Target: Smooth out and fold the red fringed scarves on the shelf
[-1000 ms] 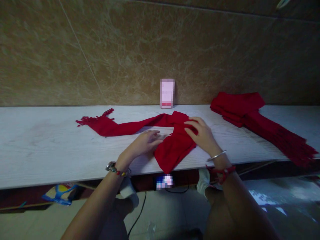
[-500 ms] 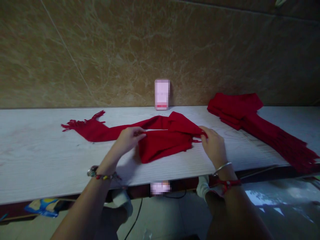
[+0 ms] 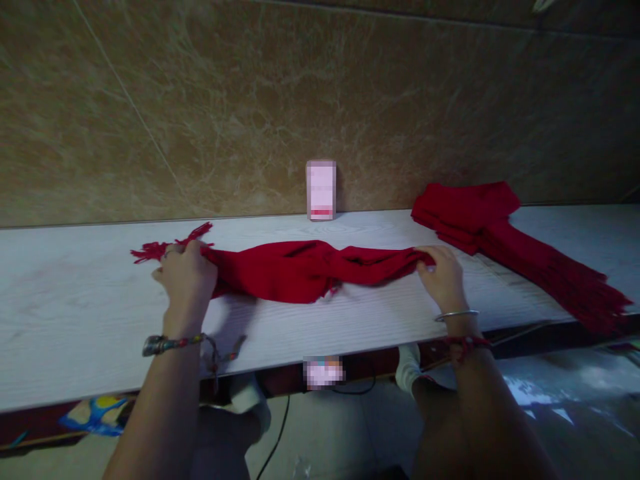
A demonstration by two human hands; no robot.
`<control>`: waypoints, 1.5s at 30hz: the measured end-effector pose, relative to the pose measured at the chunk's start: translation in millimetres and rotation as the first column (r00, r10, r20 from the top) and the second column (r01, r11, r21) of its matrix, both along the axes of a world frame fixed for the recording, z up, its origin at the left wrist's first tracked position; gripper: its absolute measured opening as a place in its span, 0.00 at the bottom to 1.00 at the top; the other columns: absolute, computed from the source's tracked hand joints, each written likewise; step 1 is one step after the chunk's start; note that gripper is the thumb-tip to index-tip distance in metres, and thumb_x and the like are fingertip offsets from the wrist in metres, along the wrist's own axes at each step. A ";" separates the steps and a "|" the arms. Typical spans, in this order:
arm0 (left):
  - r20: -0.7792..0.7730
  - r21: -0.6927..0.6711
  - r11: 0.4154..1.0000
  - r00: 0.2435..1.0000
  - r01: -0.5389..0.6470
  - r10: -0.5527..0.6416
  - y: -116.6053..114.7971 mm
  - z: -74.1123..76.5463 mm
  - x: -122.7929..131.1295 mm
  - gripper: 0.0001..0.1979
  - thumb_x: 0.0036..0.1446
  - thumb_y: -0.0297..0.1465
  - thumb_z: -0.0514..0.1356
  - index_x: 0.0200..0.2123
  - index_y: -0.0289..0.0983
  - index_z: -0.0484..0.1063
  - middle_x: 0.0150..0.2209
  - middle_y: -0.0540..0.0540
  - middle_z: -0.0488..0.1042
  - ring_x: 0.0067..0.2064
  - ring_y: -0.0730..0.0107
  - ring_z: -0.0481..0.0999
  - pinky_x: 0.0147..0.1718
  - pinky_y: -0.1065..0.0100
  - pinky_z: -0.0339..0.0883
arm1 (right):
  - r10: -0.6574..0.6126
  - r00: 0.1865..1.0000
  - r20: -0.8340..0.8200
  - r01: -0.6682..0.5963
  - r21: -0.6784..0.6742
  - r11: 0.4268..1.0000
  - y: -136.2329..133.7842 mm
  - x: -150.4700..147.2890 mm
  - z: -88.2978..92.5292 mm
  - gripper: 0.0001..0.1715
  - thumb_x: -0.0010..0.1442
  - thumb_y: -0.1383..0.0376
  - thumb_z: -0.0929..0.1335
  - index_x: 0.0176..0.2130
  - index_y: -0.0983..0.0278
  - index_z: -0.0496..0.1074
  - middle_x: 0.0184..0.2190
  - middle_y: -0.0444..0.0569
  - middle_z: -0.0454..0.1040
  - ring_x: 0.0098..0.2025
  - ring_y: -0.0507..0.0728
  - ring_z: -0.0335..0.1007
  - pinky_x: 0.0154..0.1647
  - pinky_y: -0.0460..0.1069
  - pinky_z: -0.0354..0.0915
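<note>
Head cam — both hands, L [image 3: 186,275] & R [image 3: 443,280], grip ends of red scarf [image 3: 300,270] stretched across white table [image 3: 75,313].

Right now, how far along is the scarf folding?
Done: a pile of folded red scarves lies at the right of the white table. In hand: one red scarf lies stretched lengthwise, the left hand gripping its fringed end, the right hand the other. Left: its shorter folds and stacking.

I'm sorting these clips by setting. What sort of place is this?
Probably a small home or workshop packing spot, though that is a guess. A pale wooden bench runs along a brown marble-look wall. Both hands stretch out a red scarf, and more folded red scarves are piled beside it.
</note>
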State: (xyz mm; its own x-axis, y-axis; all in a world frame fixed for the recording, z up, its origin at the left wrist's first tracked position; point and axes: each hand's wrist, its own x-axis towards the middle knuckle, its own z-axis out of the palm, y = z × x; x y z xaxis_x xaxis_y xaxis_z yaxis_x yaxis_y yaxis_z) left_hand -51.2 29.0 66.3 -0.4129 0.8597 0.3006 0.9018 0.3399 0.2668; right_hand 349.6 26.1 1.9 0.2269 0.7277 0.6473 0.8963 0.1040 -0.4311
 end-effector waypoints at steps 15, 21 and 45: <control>-0.219 -0.013 0.940 0.916 0.342 -0.337 7.5 -1.7 7.4 0.16 0.58 0.29 0.48 0.43 0.38 0.73 0.44 0.40 0.73 0.50 0.56 0.70 0.52 0.52 0.53 | -0.382 0.905 -0.186 0.396 0.047 0.917 -5.4 55.6 1.2 0.08 0.46 0.68 0.61 0.27 0.62 0.68 0.29 0.54 0.72 0.37 0.64 0.68 0.44 0.62 0.63; -0.121 -0.062 0.953 0.945 0.298 -0.304 6.2 2.5 10.7 0.19 0.52 0.20 0.47 0.40 0.37 0.75 0.46 0.40 0.73 0.51 0.56 0.70 0.53 0.51 0.54 | -0.094 0.996 0.000 0.094 0.004 0.996 -14.9 24.5 4.6 0.17 0.46 0.73 0.59 0.32 0.62 0.72 0.35 0.53 0.74 0.41 0.61 0.69 0.49 0.59 0.63; -0.172 -0.050 0.864 0.848 0.501 -0.502 4.1 1.5 20.9 0.21 0.46 0.21 0.49 0.41 0.38 0.75 0.42 0.43 0.77 0.47 0.58 0.74 0.46 0.63 0.63 | 0.311 0.925 0.220 -0.234 -0.315 0.920 26.9 -136.1 44.1 0.19 0.59 0.75 0.58 0.42 0.67 0.74 0.40 0.56 0.77 0.43 0.60 0.72 0.47 0.53 0.63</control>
State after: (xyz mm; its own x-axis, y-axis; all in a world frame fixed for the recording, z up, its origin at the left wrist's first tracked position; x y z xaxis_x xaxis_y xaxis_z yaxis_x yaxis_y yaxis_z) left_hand -30.3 33.2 67.9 0.1326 0.9368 0.3237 0.9812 -0.1703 0.0908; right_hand 213.6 53.0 46.0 -0.1548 0.8948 0.4188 0.9339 0.2708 -0.2335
